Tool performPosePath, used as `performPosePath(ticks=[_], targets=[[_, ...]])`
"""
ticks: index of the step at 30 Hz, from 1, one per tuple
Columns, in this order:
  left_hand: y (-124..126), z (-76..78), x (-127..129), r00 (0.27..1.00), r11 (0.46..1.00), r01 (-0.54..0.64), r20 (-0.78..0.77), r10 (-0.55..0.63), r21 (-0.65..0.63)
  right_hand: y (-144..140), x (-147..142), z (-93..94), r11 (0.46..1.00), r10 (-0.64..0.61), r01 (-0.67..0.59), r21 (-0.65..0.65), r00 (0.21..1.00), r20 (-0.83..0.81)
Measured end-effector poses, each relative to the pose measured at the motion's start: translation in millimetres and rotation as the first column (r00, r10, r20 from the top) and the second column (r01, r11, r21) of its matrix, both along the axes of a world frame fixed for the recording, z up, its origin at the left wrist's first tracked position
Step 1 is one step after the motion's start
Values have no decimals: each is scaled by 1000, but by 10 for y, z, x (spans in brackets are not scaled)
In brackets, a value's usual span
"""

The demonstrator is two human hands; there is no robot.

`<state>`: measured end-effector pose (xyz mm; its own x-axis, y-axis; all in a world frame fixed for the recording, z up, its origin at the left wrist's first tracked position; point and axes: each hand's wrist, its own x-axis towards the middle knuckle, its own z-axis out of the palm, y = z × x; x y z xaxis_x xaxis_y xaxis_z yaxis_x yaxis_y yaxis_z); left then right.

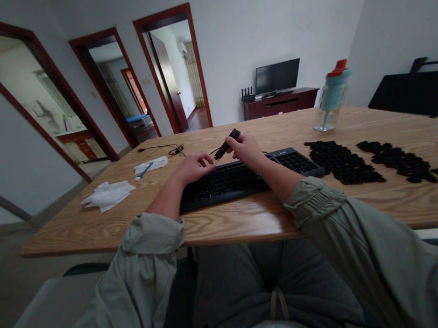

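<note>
A black keyboard (222,188) lies near the front edge of the table, its key area dark and partly covered by my hands and forearms. My right hand (246,149) grips the black handle of a keycap puller (226,144), which slants down to the left. Its thin metal end is over the keyboard's back edge. My left hand (194,167) rests at the keyboard's upper left, thumb and forefinger apart close to that metal end. Black keycaps (341,163) lie in a block right of the keyboard, with a looser group of keycaps (400,160) further right.
White tissues (108,196) lie on the left of the wooden table (69,228). Near them, a blue-and-white stick (144,171) lies on a white cloth or tissue (157,163). Behind is a coiled black cable (176,150). A bottle with a red lid (332,96) stands back right.
</note>
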<state>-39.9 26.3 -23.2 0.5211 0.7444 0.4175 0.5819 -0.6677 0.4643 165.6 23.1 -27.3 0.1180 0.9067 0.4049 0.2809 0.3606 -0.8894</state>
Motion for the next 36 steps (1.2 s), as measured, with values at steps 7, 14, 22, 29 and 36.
performPosePath(ticks=[7,14,22,29,36], targets=[[-46,32,26,999,998,49,-2,-49,-29,-14,-3,13,1000,-6,6,12,1000,1],[-8,13,5,999,999,44,8,-44,-17,7,-3,-1,1000,3,-3,-6,1000,2],[-35,38,4,1000,1000,15,7,-15,-6,-38,-13,36,1000,-23,24,-18,999,28],[-17,29,1,1000,1000,1,-14,-1,5,-32,-11,28,1000,-20,20,-16,999,33],[-27,34,-1,1000,1000,-17,-3,17,25,-15,-4,10,1000,-13,13,-6,1000,26]])
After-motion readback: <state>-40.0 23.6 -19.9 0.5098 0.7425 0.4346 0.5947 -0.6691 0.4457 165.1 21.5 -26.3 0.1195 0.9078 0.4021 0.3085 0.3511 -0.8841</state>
